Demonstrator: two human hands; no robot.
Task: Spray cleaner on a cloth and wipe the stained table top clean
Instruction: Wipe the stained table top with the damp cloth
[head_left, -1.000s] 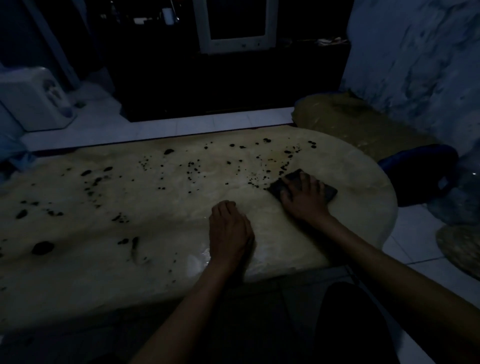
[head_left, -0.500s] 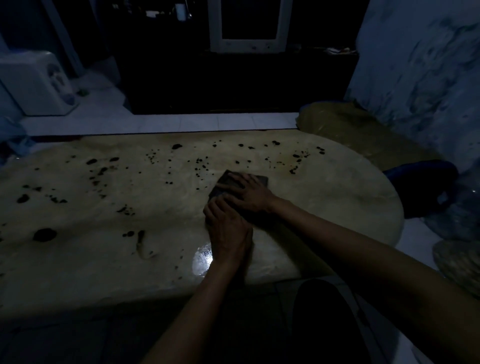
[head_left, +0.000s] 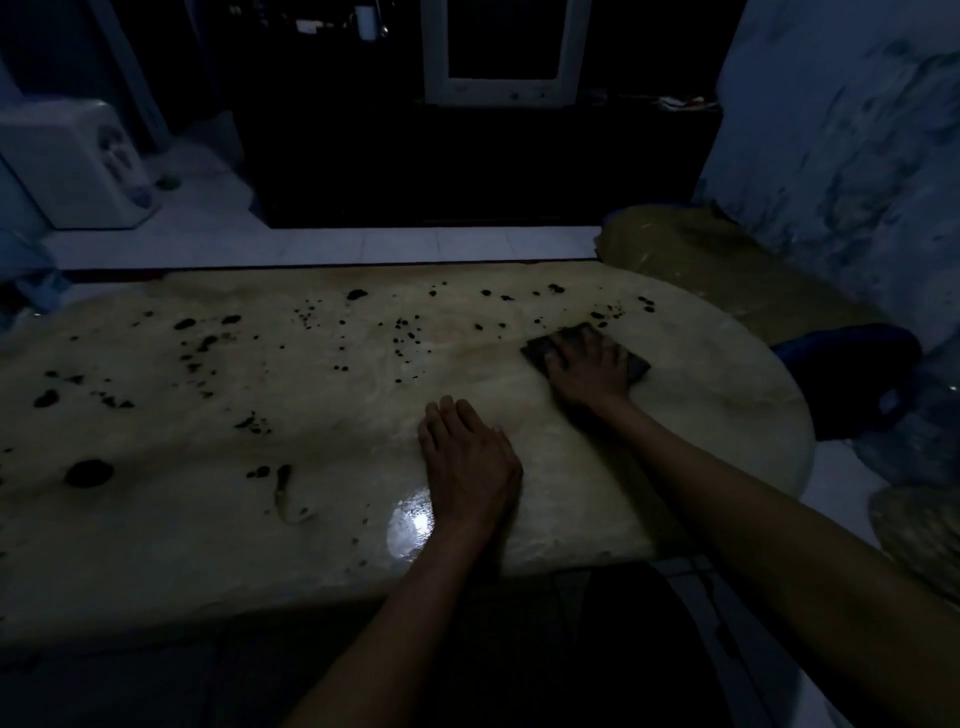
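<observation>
A pale stone table top (head_left: 156, 519) fills the middle of the dim view, dotted with many dark stains (head_left: 88, 473) across its left and far parts. My right hand (head_left: 587, 371) lies flat, pressing a dark cloth (head_left: 636, 366) onto the table at the far right. Only the cloth's corners show around my fingers. My left hand (head_left: 467, 462) rests palm down on the table near the front edge, holding nothing. No spray bottle is visible.
A wet shiny patch (head_left: 410, 525) glints beside my left hand. A white appliance (head_left: 72, 161) stands on the floor at the back left. A dark cabinet (head_left: 467, 166) stands behind the table. A yellowish cushion (head_left: 701, 254) and a dark blue object (head_left: 852, 374) lie to the right.
My right hand slid the cloth left to the table's middle, next to my left hand, and has now swept back to the far right. My left hand stayed in place.
</observation>
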